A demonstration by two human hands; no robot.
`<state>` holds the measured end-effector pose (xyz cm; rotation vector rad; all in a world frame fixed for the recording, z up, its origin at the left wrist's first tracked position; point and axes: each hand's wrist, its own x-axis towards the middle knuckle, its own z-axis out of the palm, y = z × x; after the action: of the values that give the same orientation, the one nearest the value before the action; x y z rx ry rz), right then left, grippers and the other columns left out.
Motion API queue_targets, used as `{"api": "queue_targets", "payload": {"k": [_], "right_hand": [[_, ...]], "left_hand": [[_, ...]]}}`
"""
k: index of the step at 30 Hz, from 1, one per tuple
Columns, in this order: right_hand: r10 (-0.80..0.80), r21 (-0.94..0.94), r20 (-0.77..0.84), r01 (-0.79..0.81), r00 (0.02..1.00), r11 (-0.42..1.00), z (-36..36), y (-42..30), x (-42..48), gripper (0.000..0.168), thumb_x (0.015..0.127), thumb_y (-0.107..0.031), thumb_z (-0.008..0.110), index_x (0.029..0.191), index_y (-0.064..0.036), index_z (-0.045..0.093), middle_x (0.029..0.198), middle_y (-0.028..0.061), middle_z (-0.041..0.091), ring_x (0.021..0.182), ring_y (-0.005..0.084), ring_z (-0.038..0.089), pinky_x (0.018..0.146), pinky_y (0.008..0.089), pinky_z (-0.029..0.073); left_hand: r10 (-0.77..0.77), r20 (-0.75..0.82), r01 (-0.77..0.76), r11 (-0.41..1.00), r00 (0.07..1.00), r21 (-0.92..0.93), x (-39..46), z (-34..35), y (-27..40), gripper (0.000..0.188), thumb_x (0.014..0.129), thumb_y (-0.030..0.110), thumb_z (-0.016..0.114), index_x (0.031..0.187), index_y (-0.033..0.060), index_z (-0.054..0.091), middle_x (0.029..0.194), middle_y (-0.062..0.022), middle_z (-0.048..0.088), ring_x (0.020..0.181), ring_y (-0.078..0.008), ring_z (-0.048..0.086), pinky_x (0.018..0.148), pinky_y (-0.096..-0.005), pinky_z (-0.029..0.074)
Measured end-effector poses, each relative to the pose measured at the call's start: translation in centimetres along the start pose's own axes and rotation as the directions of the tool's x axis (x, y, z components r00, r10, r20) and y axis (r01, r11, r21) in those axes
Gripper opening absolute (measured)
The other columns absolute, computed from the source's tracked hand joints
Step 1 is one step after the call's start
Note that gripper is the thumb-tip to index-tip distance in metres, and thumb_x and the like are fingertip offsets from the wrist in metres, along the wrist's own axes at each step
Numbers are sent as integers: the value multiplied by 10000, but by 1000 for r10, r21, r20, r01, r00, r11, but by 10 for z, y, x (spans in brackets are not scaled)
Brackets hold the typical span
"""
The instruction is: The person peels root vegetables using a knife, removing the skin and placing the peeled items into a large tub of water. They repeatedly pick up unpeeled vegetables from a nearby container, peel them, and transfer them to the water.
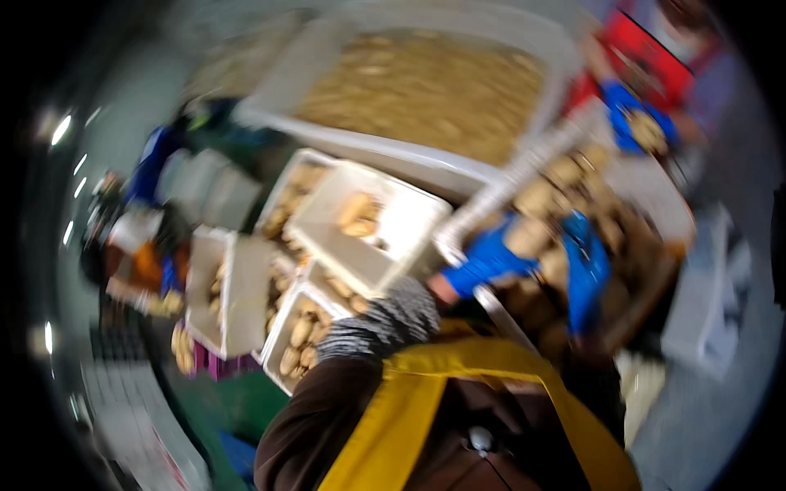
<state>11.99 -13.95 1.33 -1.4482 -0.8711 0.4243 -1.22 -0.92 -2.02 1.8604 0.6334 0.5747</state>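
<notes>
My left hand (494,255), in a blue glove, reaches over a large bin (651,190) heaped with tan oblong items. Blur hides what kind they are. Between its fingers is one tan item (528,236), which it seems to grip. Just to the right, my right hand (584,270), also gloved in blue, is angled over the same heap (559,178). Whether that hand holds anything is lost in the blur.
White crates (393,270) with tan items stand stacked at left. Behind is a large pale tub (393,138) of tan contents. A co-worker in a red apron (645,55) holds an item at upper right; another person (144,258) works at far left.
</notes>
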Motion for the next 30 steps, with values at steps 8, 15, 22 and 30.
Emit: {"api": "queue_targets", "payload": {"k": [8, 15, 22, 30], "right_hand": [[-103, -563, -20, 74, 995, 823, -1, -6, -48, 297, 811, -163, 719, 1085, -66, 655, 827, 130, 668, 683, 250, 666, 597, 311, 528], [-75, -686, -41, 26, 996, 727, 3, -17, -59, 156, 817, -156, 668, 953, -85, 642, 793, 124, 657, 684, 297, 647, 586, 364, 520], [17, -708, -138, -110, 990, 698, -7, 20, -65, 129, 855, -185, 599, 904, -68, 623, 781, 176, 644, 709, 373, 631, 596, 442, 508], [478, -179, -165, -503, 863, 846, -29, 96, -102, 197, 895, -188, 585, 888, -14, 678, 735, 104, 674, 597, 192, 621, 533, 341, 479]], "left_hand": [[-54, 138, 86, 966, 989, -245, -4, 4, 9, 876, 606, 209, 883, 1313, -26, 422, 1219, -153, 559, 1130, -246, 540, 971, -344, 442], [-12, 223, 76, 958, 975, -278, -12, 5, 21, 829, 608, 160, 865, 1293, -21, 435, 1186, -148, 574, 1094, -238, 561, 936, -336, 460], [-29, 245, 49, 996, 969, -77, -12, 15, 31, 827, 588, 143, 877, 1280, -30, 459, 1161, -144, 597, 1043, -229, 591, 907, -335, 490], [364, 252, -290, 913, 897, -285, 16, 23, 78, 802, 602, 97, 860, 1293, 32, 459, 1216, -113, 554, 1115, -224, 543, 977, -359, 445]]}}
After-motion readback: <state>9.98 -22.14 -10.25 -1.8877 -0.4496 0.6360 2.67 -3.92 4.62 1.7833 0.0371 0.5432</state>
